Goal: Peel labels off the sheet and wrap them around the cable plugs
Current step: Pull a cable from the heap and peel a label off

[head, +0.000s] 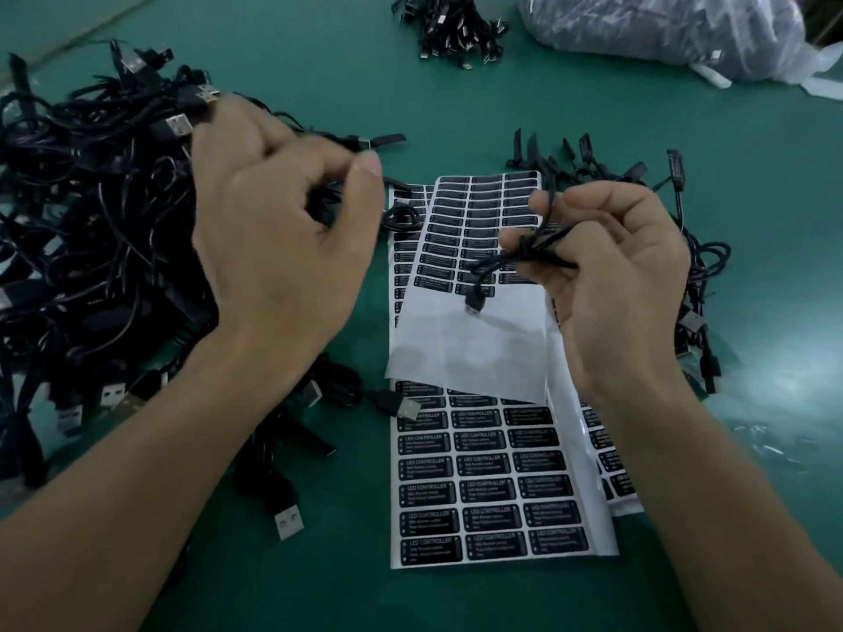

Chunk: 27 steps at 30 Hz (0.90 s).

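Here, right hand [629, 266] pinches a cable [524, 257], left hand [273, 221] grips another cable [326, 205]; plastic bag [661, 25] holds cables.

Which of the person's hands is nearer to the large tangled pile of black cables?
Left. The left hand sits over the right edge of the cable pile; the right hand is off to its right, above the label sheets, gripping a separate cable.

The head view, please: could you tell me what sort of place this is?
Probably a factory labelling bench: a heap of identical black USB cables, printed label sheets, and a full plastic bag on a green mat.
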Each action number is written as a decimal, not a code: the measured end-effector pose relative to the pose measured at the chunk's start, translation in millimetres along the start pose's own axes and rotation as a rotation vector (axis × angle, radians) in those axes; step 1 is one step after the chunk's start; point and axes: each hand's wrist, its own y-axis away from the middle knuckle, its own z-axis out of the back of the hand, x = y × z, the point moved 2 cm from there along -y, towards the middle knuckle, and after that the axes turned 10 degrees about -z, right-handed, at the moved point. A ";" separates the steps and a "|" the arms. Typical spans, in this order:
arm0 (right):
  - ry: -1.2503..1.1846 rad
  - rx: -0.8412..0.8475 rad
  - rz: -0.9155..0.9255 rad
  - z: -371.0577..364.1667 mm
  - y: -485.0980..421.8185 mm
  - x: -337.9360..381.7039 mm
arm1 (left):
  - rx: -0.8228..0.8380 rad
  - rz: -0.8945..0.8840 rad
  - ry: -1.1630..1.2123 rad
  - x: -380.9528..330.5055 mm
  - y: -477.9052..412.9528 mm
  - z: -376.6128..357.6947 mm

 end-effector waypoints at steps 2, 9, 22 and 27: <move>0.121 0.019 0.133 -2.2 2.3 -0.1 | 0.125 -0.075 -0.221 4.7 3.9 -3.5; 0.557 0.254 0.432 -14.5 17.7 -10.4 | 0.296 0.342 0.378 2.9 11.2 -19.6; 1.029 -0.071 0.176 7.0 4.1 -5.0 | -0.084 0.454 0.684 12.2 -1.1 -9.4; 1.305 -0.032 -0.035 11.1 7.7 -9.8 | -0.105 0.369 0.743 5.7 -2.9 -6.5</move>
